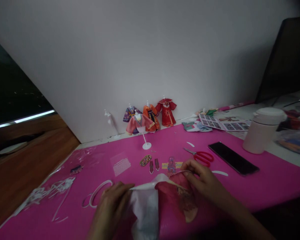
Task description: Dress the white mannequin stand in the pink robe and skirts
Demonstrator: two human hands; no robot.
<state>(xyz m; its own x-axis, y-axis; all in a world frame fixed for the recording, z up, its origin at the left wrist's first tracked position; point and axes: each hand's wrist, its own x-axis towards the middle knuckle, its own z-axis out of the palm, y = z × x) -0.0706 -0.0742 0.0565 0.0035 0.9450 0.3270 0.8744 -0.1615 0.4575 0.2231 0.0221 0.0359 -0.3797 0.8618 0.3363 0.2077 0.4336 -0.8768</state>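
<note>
Between my two hands a small piece of cloth is stretched above the pink mat. Its white part (146, 203) hangs down from my left hand (115, 201), which pinches the edge. My right hand (198, 175) pinches the upper edge of the red printed cloth (176, 191), which joins or overlaps the white part; which of the two I cannot tell. Just beyond the cloth lie two small dark red pointed pieces (154, 165) and a pinkish translucent ornament (171, 165) on a yellow strip. Red-handled scissors (201, 156) rest past my right hand.
Doll dresses on stands, among them a pink top (139, 124) and a red robe (166, 111), stand by the wall. A phone (233, 158) and a white-lidded bottle (263, 131) are at right. White straps (50, 190) and a bead dish (145, 160) lie on the pink mat (90, 166).
</note>
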